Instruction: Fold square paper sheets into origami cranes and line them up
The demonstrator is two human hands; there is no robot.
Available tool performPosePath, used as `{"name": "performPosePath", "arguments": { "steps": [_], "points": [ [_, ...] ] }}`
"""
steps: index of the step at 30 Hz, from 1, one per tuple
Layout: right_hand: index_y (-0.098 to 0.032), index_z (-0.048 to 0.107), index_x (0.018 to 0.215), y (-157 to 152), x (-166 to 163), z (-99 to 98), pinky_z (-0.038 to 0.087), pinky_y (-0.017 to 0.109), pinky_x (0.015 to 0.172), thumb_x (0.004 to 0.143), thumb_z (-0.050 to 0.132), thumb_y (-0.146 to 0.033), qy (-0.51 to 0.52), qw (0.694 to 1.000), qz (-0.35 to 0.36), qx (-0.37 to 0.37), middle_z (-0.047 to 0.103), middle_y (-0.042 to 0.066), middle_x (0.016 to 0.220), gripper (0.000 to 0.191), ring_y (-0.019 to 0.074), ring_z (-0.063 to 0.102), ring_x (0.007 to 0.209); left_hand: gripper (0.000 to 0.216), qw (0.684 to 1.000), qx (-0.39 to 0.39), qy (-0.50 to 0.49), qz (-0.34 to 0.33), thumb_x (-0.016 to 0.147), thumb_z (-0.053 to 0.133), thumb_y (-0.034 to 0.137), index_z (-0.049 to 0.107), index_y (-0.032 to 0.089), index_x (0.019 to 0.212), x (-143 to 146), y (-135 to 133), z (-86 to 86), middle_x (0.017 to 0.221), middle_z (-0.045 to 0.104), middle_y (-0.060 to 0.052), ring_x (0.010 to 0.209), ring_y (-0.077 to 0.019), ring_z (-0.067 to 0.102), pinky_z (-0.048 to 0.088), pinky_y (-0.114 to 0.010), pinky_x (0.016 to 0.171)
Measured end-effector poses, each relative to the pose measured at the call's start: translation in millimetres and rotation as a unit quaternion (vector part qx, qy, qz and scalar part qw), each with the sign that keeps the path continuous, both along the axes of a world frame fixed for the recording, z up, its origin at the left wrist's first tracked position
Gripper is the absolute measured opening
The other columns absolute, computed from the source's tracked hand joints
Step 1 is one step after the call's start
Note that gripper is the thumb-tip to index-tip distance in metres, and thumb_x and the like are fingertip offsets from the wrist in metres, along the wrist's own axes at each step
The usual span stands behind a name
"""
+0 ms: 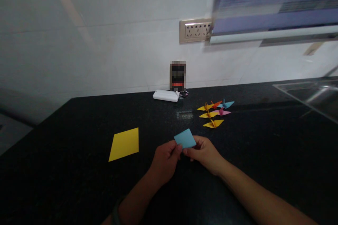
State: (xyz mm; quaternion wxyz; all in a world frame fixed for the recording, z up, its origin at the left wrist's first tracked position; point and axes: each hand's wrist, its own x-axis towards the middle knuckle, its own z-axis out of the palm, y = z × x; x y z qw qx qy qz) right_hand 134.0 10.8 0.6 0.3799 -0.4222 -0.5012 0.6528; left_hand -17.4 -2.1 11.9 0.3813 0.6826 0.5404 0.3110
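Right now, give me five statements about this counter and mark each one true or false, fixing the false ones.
1. The left hand and the right hand both hold the blue paper. True.
2. The yellow sheet lies on the counter. True.
3. The yellow sheet is right of the right hand. False: it is left of the left hand.
4. Three of the cranes are yellow. True.
5. The sheet and the blue paper are the same colour. False: the sheet is yellow.

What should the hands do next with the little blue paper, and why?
I'd probably make a neat fold in the blue paper. The left hand and right hand both hold it, and it looks flat and four-sided, while the paper birds nearby have wings sticking out.
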Motion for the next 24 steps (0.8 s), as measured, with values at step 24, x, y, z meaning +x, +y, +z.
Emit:
{"name": "performPosePath", "arguments": {
  "steps": [24],
  "points": [
    [-0.014, 0.051, 0.053, 8, 12, 4.5, 0.03, 0.017, 0.041, 0.059, 0.06, -0.016, -0.031, 0.997, -0.076, 0.004, 0.052, -0.004, 0.045, 0.011, 0.0048, 0.041, 0.04, 0.033, 0.995, 0.05, 0.083, 0.03, 0.083, 0.037, 0.036, 0.042, 0.018, 0.057, -3, 1, 0.7, 0.054, 0.044, 0.003, 0.053, -0.0116, 0.043, 0.029, -0.023, 0.051]
  ]
}}
